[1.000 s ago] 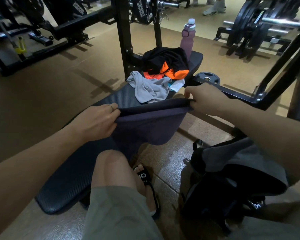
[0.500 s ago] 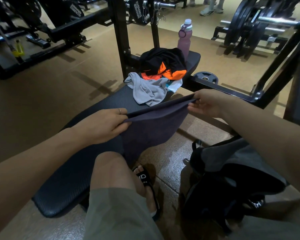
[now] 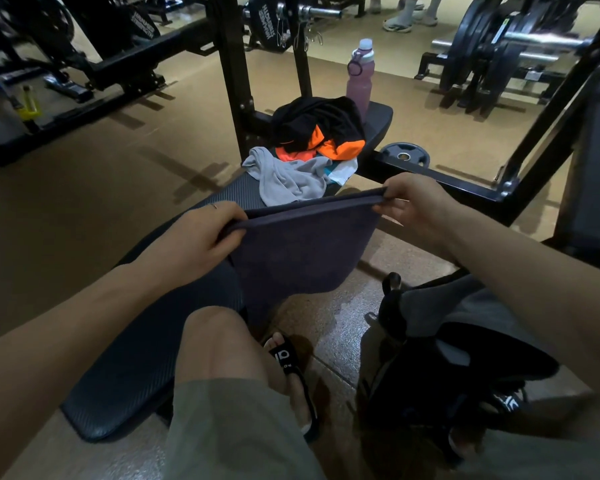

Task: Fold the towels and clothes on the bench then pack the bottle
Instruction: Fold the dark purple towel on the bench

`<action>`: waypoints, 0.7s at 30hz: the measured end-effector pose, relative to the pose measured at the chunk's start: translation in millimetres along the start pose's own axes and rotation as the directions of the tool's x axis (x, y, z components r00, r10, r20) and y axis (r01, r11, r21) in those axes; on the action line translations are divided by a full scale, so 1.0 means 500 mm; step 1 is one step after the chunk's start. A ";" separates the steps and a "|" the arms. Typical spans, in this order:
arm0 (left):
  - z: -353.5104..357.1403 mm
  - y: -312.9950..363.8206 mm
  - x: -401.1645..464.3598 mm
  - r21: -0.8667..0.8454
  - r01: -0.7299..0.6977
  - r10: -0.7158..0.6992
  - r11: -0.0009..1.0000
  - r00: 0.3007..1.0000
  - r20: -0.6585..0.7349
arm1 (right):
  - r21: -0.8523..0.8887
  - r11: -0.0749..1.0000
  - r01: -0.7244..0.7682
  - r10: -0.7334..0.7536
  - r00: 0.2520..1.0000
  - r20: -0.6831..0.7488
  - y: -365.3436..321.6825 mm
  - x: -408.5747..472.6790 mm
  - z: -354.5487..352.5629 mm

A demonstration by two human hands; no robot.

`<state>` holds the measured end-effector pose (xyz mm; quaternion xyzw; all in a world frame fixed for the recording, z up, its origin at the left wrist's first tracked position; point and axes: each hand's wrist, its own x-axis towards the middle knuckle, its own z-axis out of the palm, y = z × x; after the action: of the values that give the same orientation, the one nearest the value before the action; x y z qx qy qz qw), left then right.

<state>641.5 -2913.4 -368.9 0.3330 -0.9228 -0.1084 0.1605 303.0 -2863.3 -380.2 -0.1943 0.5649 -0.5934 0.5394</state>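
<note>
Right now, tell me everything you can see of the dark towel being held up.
The dark towel is deep purple-grey and looks like soft terry cloth. It seems doubled over, two layers showing along its top edge. The left hand grips one top corner, the right hand pinches the other, stretching the edge taut. It hangs beside the bench, above the floor and in front of the person's knee.

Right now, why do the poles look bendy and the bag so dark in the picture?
In the head view, the wide lens bows the black rack frame toward the edges; the light is dim and yellowish, so the bag sinks into shadow with little detail; a pale sheen of glare lies on the floor tiles; the dark towel and both hands, left and right, look fairly sharp.
</note>
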 end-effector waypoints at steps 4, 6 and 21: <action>-0.011 -0.012 0.007 0.056 -0.040 0.043 0.998 0.998 -0.054 | -0.573 0.760 0.306 -0.205 0.950 0.236 0.002 -0.023 -0.021; -0.016 -0.019 0.005 0.099 -0.039 0.045 0.994 0.997 -0.060 | -0.687 0.560 0.463 -0.284 0.886 0.366 0.006 -0.031 -0.026; -0.043 -0.048 -0.011 0.135 -0.037 0.029 0.990 0.998 0.057 | -0.795 0.017 0.607 -0.447 0.716 0.537 0.016 -0.022 -0.027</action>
<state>667.4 -2929.9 -357.8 0.3247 -0.9375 -0.0517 0.1140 298.8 -2845.8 -386.9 -0.7083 0.6457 -0.2722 0.0853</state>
